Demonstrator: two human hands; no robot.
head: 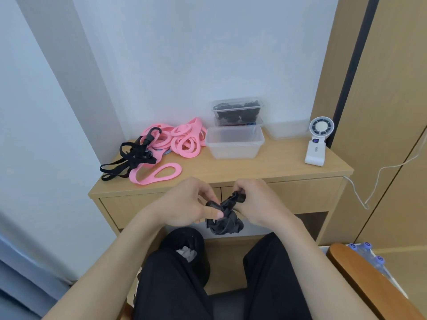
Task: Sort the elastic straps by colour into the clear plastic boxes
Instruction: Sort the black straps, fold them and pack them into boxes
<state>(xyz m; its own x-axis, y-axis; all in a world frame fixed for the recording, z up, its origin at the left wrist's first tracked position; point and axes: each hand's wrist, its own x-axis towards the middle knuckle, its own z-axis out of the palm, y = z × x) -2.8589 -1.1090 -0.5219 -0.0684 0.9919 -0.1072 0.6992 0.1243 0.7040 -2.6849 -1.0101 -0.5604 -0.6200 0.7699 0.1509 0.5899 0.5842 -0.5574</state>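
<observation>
A bunched black strap (pixel 225 219) hangs in front of the desk's edge, above my lap. My left hand (pixel 184 204) pinches its left side and my right hand (pixel 258 204) pinches its top. On the desk lies a pile of pink straps (pixel 182 139), one loose pink loop (pixel 157 174) and tangled black straps (pixel 134 158) at the left. An empty clear box (pixel 234 144) stands right of the pile. Behind it, stacked clear boxes (pixel 238 110) hold black straps. Another empty clear box (pixel 286 129) stands further right.
A white hand-held fan (pixel 317 142) stands at the desk's right end, its cable trailing off the edge. The wooden desk (pixel 254 167) has drawers in front. A black bin (pixel 187 250) sits under it by my knees. A wooden armrest (pixel 369 280) is at lower right.
</observation>
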